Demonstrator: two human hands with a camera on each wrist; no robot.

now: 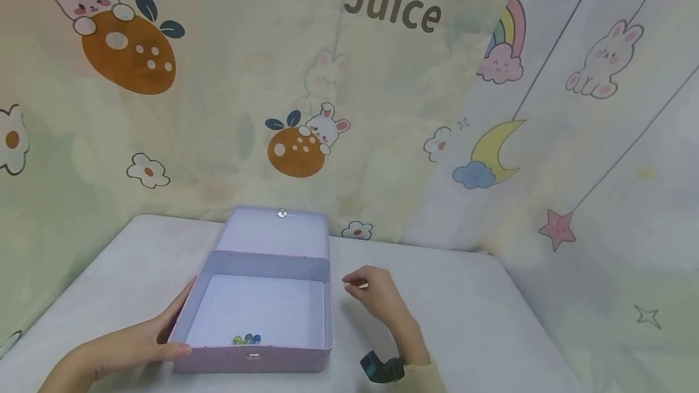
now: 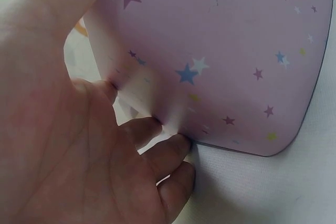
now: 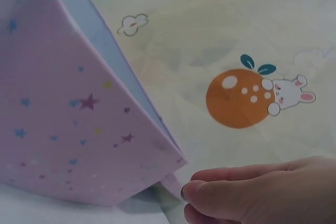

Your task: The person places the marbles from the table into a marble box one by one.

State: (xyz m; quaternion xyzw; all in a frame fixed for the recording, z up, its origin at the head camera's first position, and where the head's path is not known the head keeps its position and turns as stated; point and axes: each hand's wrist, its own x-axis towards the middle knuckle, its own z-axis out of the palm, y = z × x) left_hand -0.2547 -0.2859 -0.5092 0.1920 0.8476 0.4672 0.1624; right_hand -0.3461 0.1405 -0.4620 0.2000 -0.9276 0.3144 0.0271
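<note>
An open-lidded lilac tin box (image 1: 253,361) printed with small stars stands on the table. Several glass marbles (image 1: 249,339), green and blue, lie together along its inner front wall. My left hand (image 1: 139,338) grips the box at its left side, thumb at the front corner. In the left wrist view the bent fingertips (image 2: 177,142) press at the star-printed box's lower edge. To the right of the box my right hand (image 1: 378,293) is raised, thumb and fingertips pinched together. A small glassy thing like a marble (image 3: 183,192) shows at those tips, mostly hidden.
The lid (image 1: 275,232) leans back behind the box, a small metal clasp (image 1: 281,213) at its top edge. White cloth covers the table (image 1: 437,314). A printed curtain (image 1: 218,108) hangs close behind and beside it. A dark wrist device (image 1: 377,369) sits by the right wrist.
</note>
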